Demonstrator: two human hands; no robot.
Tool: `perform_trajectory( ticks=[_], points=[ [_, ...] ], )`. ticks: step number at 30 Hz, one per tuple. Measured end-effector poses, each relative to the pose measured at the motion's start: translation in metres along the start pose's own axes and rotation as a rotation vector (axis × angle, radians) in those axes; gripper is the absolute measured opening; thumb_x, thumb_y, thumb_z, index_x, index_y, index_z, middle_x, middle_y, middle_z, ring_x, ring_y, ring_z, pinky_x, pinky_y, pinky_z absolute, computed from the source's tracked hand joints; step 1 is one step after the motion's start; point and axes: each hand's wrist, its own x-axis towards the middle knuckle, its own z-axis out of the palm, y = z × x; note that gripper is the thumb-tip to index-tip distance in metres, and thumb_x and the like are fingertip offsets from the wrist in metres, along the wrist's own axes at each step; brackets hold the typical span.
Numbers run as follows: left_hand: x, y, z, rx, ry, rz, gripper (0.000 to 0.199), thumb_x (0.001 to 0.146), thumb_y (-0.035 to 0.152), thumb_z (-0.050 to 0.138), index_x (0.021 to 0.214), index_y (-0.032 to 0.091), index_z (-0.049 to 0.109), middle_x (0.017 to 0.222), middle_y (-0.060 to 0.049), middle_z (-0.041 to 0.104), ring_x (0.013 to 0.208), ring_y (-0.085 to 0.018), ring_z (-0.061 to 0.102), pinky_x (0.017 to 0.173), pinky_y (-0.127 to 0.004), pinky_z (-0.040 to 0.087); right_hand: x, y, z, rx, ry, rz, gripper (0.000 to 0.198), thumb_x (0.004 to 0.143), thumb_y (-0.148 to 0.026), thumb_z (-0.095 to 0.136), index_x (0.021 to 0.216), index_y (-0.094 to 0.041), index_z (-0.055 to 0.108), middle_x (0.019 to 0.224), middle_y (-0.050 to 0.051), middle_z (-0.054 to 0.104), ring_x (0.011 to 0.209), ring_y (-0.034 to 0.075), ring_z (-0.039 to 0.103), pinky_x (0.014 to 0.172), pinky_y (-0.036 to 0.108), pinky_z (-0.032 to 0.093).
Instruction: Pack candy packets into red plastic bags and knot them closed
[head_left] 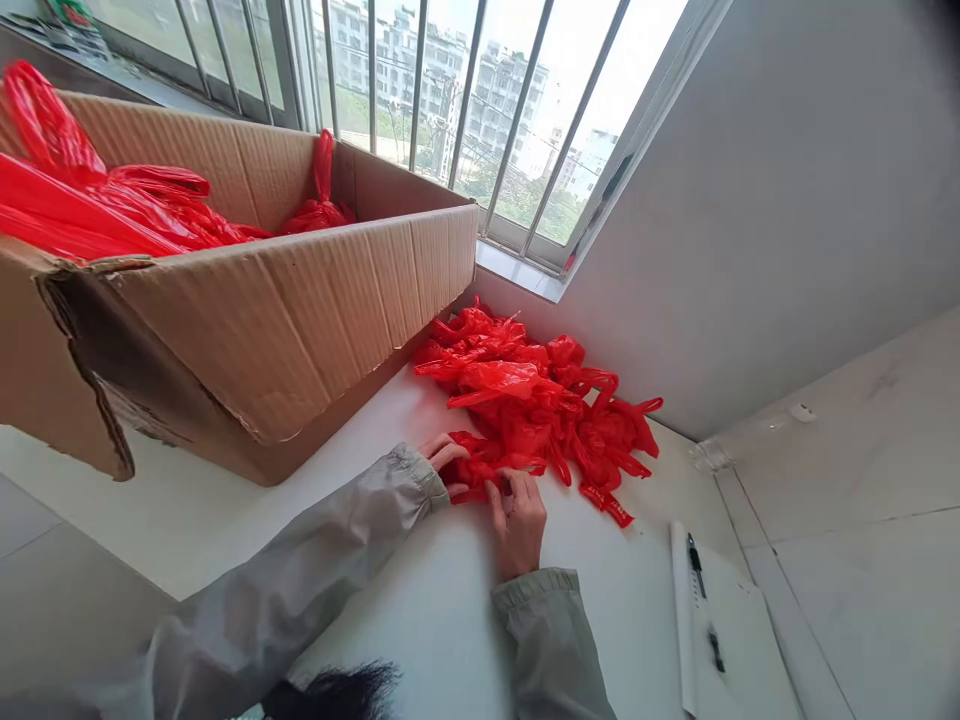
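Observation:
Both hands work at a crumpled red plastic bag (pixel 474 470) on the white table (pixel 420 600), at the near edge of a pile of red plastic bags (pixel 517 385). My left hand (pixel 446 460) comes in from the left, its fingers curled on the bag and partly hidden by the folds. My right hand (pixel 519 520) pinches the bag's right side between thumb and bent fingers. Loose handles stick out of the pile on the right. A flat red strip with small print (pixel 607 505) lies at its front right.
A large cardboard box (pixel 300 330) holding more red bags (pixel 150 210) stands on the left. Behind are a barred window (pixel 480 110) and a grey wall (pixel 750 200). A pen (pixel 705 600) lies on white paper (pixel 742 620) at the right, near a tiled wall (pixel 877 560).

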Motion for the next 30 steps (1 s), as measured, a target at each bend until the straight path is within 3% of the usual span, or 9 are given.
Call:
perform_trajectory(
  ticks=[6, 17, 20, 25, 27, 30],
  points=[
    [0.002, -0.012, -0.003, 0.077, 0.048, 0.045, 0.026, 0.095, 0.04, 0.06, 0.101, 0.014, 0.062, 0.099, -0.005, 0.063, 0.084, -0.018, 0.062, 0.075, -0.035, 0.055, 0.002, 0.009, 0.0, 0.046, 0.061, 0.087, 0.02, 0.093, -0.032, 0.049, 0.083, -0.02, 0.061, 0.077, 0.004, 0.064, 0.073, 0.019, 0.057, 0.073, 0.031, 0.044],
    [-0.005, -0.021, -0.016, 0.197, 0.235, -0.058, 0.018, 0.097, 0.031, 0.058, 0.097, 0.014, 0.061, 0.098, -0.005, 0.062, 0.082, -0.016, 0.061, 0.071, -0.032, 0.055, 0.007, 0.028, -0.01, 0.221, 0.442, 0.429, 0.013, 0.088, -0.03, 0.043, 0.082, -0.021, 0.051, 0.071, -0.002, 0.052, 0.064, 0.016, 0.051, 0.06, 0.026, 0.041],
    [-0.005, -0.019, -0.019, 0.191, 0.272, -0.056, 0.017, 0.097, 0.031, 0.057, 0.094, 0.014, 0.061, 0.099, -0.005, 0.062, 0.081, -0.015, 0.06, 0.071, -0.031, 0.054, 0.011, 0.027, -0.013, 0.288, 0.422, 0.392, 0.013, 0.085, -0.028, 0.039, 0.086, -0.021, 0.05, 0.078, 0.001, 0.054, 0.07, 0.017, 0.053, 0.065, 0.028, 0.044],
    [-0.003, -0.01, -0.017, 0.142, 0.326, -0.048, 0.021, 0.099, 0.033, 0.054, 0.091, 0.015, 0.061, 0.092, -0.004, 0.061, 0.077, -0.014, 0.058, 0.068, -0.029, 0.052, 0.016, 0.011, -0.015, 0.323, 0.254, 0.224, 0.039, 0.085, -0.041, 0.044, 0.114, -0.018, 0.057, 0.108, 0.011, 0.063, 0.098, 0.025, 0.059, 0.087, 0.041, 0.046],
    [-0.003, -0.008, -0.017, 0.114, 0.343, -0.059, 0.025, 0.099, 0.036, 0.052, 0.089, 0.015, 0.061, 0.089, -0.003, 0.061, 0.073, -0.013, 0.057, 0.066, -0.028, 0.051, 0.016, 0.004, -0.012, 0.269, 0.147, 0.148, 0.04, 0.082, -0.044, 0.055, 0.113, -0.019, 0.062, 0.104, 0.01, 0.066, 0.097, 0.026, 0.058, 0.091, 0.044, 0.043],
    [-0.002, -0.008, -0.021, 0.08, 0.369, -0.09, 0.028, 0.099, 0.038, 0.053, 0.085, 0.014, 0.061, 0.083, -0.002, 0.058, 0.067, -0.012, 0.055, 0.06, -0.026, 0.049, 0.015, -0.001, -0.004, 0.213, 0.083, 0.139, 0.025, 0.078, -0.038, 0.065, 0.098, -0.022, 0.068, 0.086, 0.006, 0.068, 0.088, 0.025, 0.057, 0.091, 0.045, 0.04]
  ],
)
